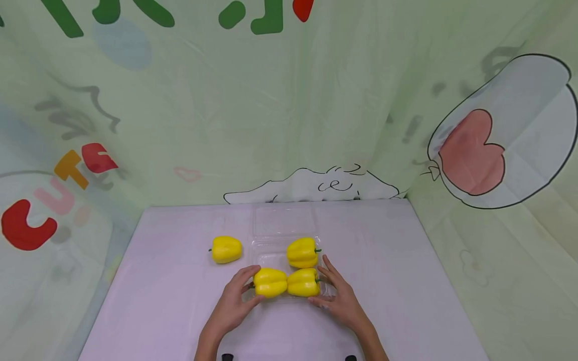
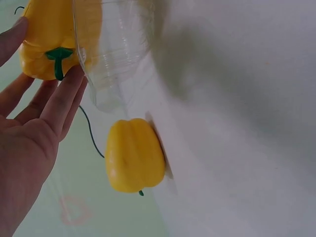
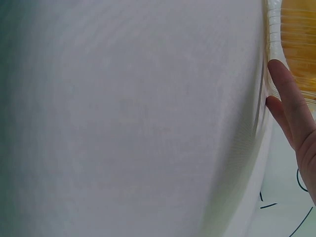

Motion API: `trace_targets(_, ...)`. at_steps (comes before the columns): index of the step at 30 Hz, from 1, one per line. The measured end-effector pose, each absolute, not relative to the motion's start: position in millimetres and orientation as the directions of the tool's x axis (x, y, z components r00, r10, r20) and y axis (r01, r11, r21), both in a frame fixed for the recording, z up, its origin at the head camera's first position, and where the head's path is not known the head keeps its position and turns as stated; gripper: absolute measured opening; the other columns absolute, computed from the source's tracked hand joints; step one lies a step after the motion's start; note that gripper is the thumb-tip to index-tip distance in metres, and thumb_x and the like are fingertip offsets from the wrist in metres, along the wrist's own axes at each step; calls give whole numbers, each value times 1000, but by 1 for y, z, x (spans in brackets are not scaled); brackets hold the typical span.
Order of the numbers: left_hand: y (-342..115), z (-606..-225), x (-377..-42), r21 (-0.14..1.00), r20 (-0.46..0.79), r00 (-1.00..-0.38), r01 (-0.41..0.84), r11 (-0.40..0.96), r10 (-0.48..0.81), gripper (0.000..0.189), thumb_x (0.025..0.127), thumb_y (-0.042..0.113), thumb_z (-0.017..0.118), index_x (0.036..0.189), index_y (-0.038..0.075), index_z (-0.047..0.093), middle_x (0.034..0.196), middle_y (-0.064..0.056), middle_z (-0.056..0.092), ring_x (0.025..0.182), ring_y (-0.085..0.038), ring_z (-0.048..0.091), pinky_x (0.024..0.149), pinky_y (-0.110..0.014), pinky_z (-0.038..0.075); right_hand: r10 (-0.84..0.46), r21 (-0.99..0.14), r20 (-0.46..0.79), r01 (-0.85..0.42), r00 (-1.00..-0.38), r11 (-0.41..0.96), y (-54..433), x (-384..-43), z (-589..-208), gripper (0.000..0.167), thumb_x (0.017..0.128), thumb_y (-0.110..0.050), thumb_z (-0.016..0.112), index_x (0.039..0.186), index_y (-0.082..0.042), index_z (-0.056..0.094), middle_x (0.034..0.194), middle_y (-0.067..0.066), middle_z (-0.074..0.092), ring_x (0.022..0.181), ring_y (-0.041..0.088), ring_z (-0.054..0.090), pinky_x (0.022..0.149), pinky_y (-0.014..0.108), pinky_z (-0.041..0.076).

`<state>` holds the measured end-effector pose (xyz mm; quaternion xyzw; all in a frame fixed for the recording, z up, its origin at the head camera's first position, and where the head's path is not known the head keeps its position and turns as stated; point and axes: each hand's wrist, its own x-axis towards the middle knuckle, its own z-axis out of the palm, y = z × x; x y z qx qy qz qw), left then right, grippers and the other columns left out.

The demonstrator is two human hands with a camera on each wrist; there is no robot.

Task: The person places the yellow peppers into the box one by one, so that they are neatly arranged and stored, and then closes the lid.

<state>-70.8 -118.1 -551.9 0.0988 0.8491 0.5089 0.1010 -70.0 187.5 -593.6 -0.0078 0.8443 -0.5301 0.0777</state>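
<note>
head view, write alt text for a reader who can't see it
A left hand grips a yellow pepper at the front left of a clear box holding two more, the right hand at its right side. A fourth pepper lies left of the box on the table; the open lid is behind.

Multicoloured "CUTE" lettering point(image 1: 74, 172) on the pale green backdrop point(image 1: 194, 100)
</note>
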Motion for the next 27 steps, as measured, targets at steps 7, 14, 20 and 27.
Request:
trace_targets(7, -120, -544, -74, 840, -81, -947, 103, 533, 311, 66, 95, 12, 79, 155, 9, 51, 159, -14, 51, 145, -35, 53, 112, -46, 56, -96, -889, -126, 69, -987, 452, 188, -70, -594, 89, 75, -19, 97, 153, -12, 56, 179, -1, 23, 145, 43, 55, 90, 27, 66)
trace_targets(14, -116, -532, -75, 768, -95, -941, 139, 625, 325, 65, 95, 13, 79, 154, 8, 53, 157, -10, 53, 135, -28, 57, 111, -50, 56, -93, -885, -111, 55, -990, 462, 187, -71, -594, 89, 75, -20, 97, 153, -11, 56, 179, 2, 23, 144, 44, 56, 89, 28, 66)
trace_targets(20, -110, -524, -76, 713, -125, -941, 136, 688, 316, 66, 95, 16, 80, 155, 8, 53, 158, -9, 53, 142, -30, 53, 119, -52, 49, -90, -890, -120, 67, -989, 451, 187, -71, -593, 89, 74, -17, 97, 153, -10, 56, 179, 1, 24, 144, 44, 55, 89, 29, 66)
trace_targets(27, -108, -525, -78, 710, -136, -940, 127, 693, 311, 67, 93, 17, 82, 153, 5, 55, 157, -11, 55, 140, -31, 53, 118, -53, 50, -89, -893, -128, 75, -988, 443, 187, -71, -593, 89, 74, -16, 97, 153, -11, 56, 179, 0, 23, 145, 45, 54, 89, 28, 66)
